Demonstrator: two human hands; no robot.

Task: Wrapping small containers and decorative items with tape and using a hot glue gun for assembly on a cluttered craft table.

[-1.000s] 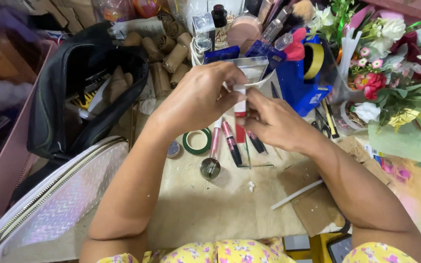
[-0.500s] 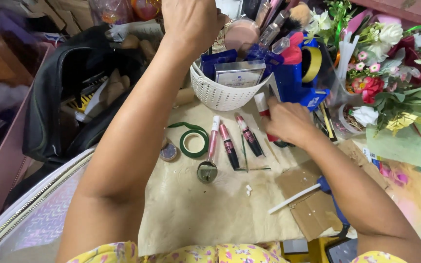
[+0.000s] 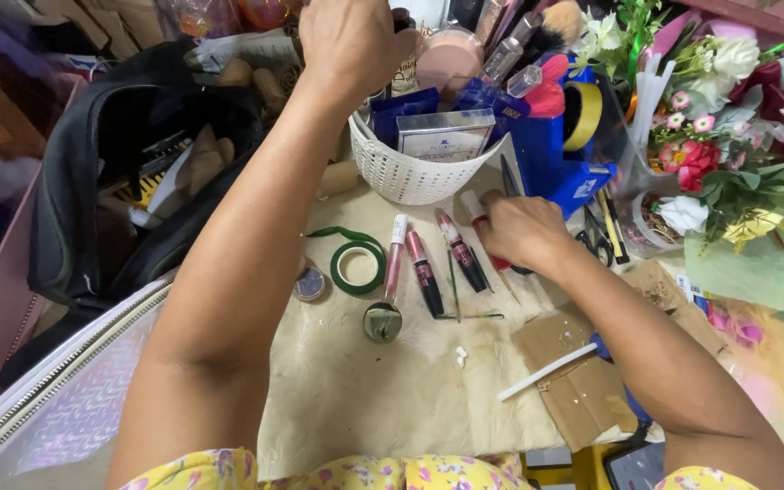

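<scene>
1. Right hand [image 3: 521, 231], fingers curled down on a red-and-white tube [image 3: 483, 227] lying on the table mat [image 3: 383, 399], just right of a row of lip-gloss tubes [image 3: 424, 268].
2. Left hand [image 3: 356, 41], raised over the white basket [image 3: 401, 172] among upright bottles; its grip cannot be told.
3. Nearby: green tape roll [image 3: 357, 267], black bag [image 3: 129, 181], flowers [image 3: 728, 127]; the basket crowds the reach.
</scene>
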